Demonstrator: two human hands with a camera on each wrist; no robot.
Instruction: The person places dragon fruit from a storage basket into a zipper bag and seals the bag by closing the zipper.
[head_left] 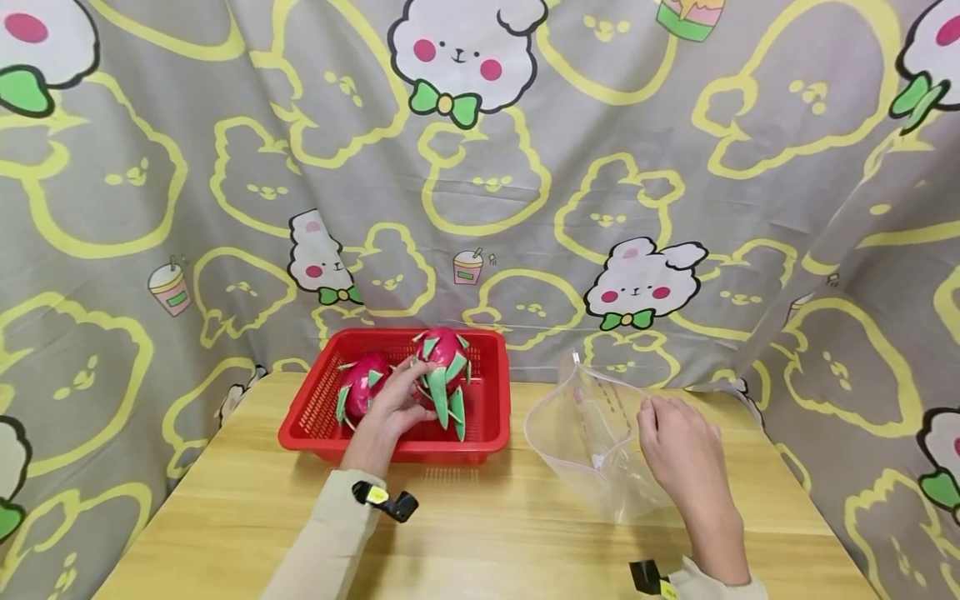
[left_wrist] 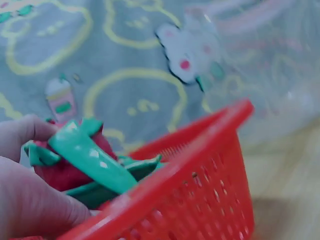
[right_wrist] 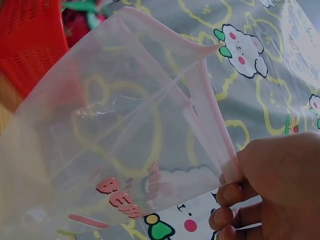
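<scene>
My left hand [head_left: 392, 407] holds a pink dragon fruit [head_left: 444, 350] with long green scales, over the right half of a red plastic basket [head_left: 450, 451]. In the left wrist view, thumb and fingers lie around the dragon fruit [left_wrist: 55, 172], just above the basket's rim [left_wrist: 200, 135]. A second dragon fruit [head_left: 366, 379] lies in the basket's left half. To the right, my right hand [head_left: 684, 450] pinches the edge of a clear plastic bag [head_left: 558, 437] with a pink rim. Its mouth gapes open toward the basket. Red lettering shows on the bag [right_wrist: 120, 125] in the right wrist view.
The basket and bag are on or over a light wooden table [head_left: 480, 533]. Right behind the table hangs a grey curtain [head_left: 510, 192] with yellow outlines and white bunny prints; it also encloses both sides. Black camera straps [head_left: 386, 502] sit at the wrists.
</scene>
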